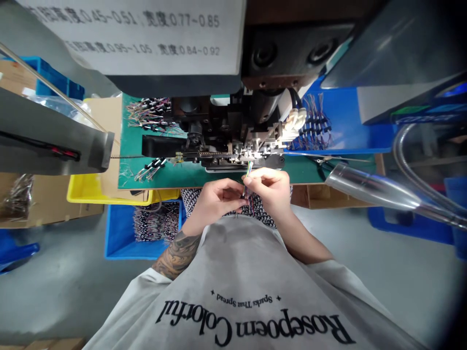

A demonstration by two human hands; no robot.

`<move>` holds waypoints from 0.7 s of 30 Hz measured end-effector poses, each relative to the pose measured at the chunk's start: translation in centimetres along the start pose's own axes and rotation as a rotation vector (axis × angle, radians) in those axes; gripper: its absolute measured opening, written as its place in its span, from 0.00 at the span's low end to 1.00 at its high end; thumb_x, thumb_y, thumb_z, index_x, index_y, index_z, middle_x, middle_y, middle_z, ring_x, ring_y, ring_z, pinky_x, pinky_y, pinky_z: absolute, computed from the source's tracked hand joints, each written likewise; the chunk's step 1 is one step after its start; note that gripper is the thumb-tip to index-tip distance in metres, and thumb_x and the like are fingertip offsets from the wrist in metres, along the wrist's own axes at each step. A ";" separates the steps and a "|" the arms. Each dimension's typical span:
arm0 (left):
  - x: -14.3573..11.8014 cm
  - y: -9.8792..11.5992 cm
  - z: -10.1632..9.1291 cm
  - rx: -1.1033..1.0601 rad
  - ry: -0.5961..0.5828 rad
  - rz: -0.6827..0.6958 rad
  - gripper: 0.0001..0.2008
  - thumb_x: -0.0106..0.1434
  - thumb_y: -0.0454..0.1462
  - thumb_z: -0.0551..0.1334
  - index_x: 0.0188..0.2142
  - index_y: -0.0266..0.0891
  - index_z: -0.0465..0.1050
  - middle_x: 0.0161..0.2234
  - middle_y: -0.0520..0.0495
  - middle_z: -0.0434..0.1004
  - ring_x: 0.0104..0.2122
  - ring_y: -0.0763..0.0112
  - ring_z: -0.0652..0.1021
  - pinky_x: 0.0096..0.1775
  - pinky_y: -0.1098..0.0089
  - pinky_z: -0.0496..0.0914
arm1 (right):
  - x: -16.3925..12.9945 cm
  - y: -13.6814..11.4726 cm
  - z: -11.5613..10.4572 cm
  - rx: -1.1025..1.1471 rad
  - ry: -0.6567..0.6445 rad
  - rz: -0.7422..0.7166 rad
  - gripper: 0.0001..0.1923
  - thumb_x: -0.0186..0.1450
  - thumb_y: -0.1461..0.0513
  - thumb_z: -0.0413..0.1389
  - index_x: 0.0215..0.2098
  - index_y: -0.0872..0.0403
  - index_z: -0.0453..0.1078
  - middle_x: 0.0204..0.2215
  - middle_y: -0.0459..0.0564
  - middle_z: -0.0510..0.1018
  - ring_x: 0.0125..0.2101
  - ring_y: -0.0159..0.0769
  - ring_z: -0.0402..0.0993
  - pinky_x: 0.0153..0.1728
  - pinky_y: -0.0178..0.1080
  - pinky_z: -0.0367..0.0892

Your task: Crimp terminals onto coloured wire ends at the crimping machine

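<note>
Between my hands is a small bundle of thin coloured wires (250, 168), its upper ends reaching into the front of a crimping machine (251, 154). My right hand (270, 188) pinches the wires between thumb and finger, just below the machine's working point. On the left, my left hand (221, 197) is closed around the lower part of the same bundle, near a dark sleeve; its fingertips are partly hidden. Loose wire tails hang below the fingers. A terminal strip (215, 153) runs along the machine's front from the left.
More wire bundles lie on the green table (127, 141) and in a blue tray (346, 141) at right. Below left are a yellow bin (87, 189) and a blue bin (113, 238) holding bundles. A metal flexible-neck lamp (375, 187) juts in from the right.
</note>
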State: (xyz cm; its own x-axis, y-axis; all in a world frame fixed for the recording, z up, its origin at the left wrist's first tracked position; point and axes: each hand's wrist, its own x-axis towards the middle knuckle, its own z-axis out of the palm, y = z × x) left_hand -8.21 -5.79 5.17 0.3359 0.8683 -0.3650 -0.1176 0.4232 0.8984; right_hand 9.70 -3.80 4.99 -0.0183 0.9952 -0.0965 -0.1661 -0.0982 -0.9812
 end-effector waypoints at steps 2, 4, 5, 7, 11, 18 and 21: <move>0.0 0.0 0.1 0.005 -0.001 -0.026 0.16 0.56 0.38 0.80 0.41 0.37 0.81 0.37 0.42 0.87 0.34 0.60 0.88 0.32 0.66 0.84 | 0.3 0.0 0.0 -0.018 0.035 -0.021 0.11 0.61 0.53 0.72 0.29 0.50 0.82 0.17 0.39 0.68 0.20 0.27 0.65 0.23 0.34 0.67; 0.0 0.0 0.1 0.010 -0.005 -0.034 0.16 0.55 0.38 0.80 0.41 0.37 0.82 0.38 0.41 0.87 0.34 0.60 0.88 0.32 0.66 0.84 | 0.6 -0.2 -0.1 -0.035 0.062 -0.047 0.09 0.61 0.54 0.72 0.29 0.50 0.82 0.19 0.41 0.72 0.22 0.28 0.68 0.25 0.34 0.68; 0.1 -0.1 0.2 0.013 -0.009 -0.037 0.16 0.55 0.38 0.80 0.40 0.37 0.82 0.39 0.41 0.87 0.35 0.59 0.88 0.32 0.66 0.84 | 0.7 -0.3 -0.1 -0.042 0.072 -0.060 0.09 0.61 0.55 0.71 0.29 0.50 0.82 0.20 0.42 0.74 0.23 0.28 0.70 0.25 0.34 0.69; 0.1 -0.2 0.2 0.008 -0.024 -0.041 0.15 0.55 0.38 0.80 0.39 0.37 0.81 0.39 0.41 0.87 0.35 0.58 0.89 0.32 0.66 0.84 | 1.0 -0.5 -0.1 -0.067 0.087 -0.077 0.08 0.62 0.55 0.71 0.29 0.50 0.83 0.21 0.44 0.76 0.24 0.30 0.73 0.26 0.35 0.70; 0.3 -0.6 0.0 -0.040 -0.042 -0.035 0.13 0.58 0.39 0.78 0.39 0.38 0.81 0.38 0.42 0.87 0.40 0.56 0.89 0.35 0.66 0.86 | 1.3 -0.8 0.0 -0.114 0.095 -0.082 0.09 0.61 0.55 0.70 0.29 0.50 0.83 0.23 0.46 0.79 0.26 0.33 0.76 0.26 0.36 0.72; 1.1 0.7 0.3 0.043 0.141 0.130 0.15 0.65 0.48 0.72 0.37 0.38 0.84 0.31 0.46 0.84 0.26 0.68 0.84 0.25 0.70 0.82 | 1.0 -1.2 0.8 -0.115 0.050 -0.042 0.11 0.63 0.53 0.69 0.32 0.51 0.83 0.20 0.44 0.75 0.20 0.30 0.70 0.22 0.37 0.70; 1.5 1.5 0.9 0.064 0.184 0.140 0.16 0.60 0.49 0.77 0.34 0.39 0.83 0.28 0.47 0.84 0.23 0.68 0.83 0.24 0.70 0.81 | 1.0 -1.5 1.1 -0.145 0.080 -0.104 0.10 0.63 0.53 0.69 0.31 0.51 0.84 0.22 0.45 0.78 0.24 0.31 0.73 0.25 0.37 0.71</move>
State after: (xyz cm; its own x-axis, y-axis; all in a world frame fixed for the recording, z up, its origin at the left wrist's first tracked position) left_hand -6.98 -4.06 6.16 0.1439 0.9523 -0.2690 -0.0896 0.2832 0.9549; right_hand 8.81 -2.62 6.50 0.0713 0.9975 -0.0009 -0.0189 0.0005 -0.9998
